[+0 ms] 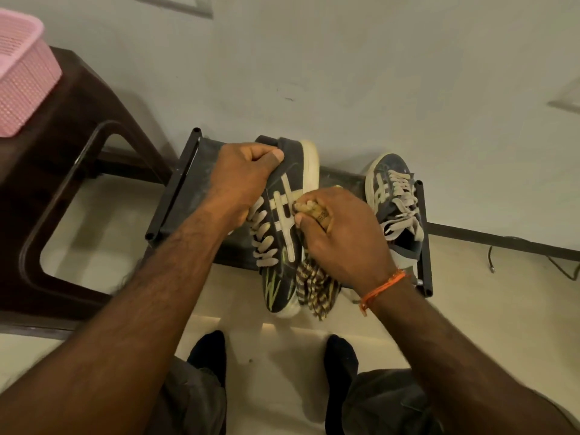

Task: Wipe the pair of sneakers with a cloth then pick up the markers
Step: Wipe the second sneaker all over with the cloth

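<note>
A dark sneaker point(284, 233) with cream stripes and cream laces is held tilted on its side over a low black rack point(175, 189). My left hand point(248, 180) grips it at the heel collar, thumb on top. My right hand point(340, 233) holds a bunched brown-and-cream checked cloth point(317, 287) and presses it against the sneaker's striped side; the cloth's loose end hangs below my wrist. The second sneaker point(394, 202) stands on the rack's right end, toe toward the wall. No markers are in view.
A dark brown plastic stool point(62, 171) stands at the left with a pink basket point(22, 73) on it. The wall runs close behind the rack. A black cable point(561, 265) lies on the floor at the right. My feet in black socks point(210, 350) are below the rack.
</note>
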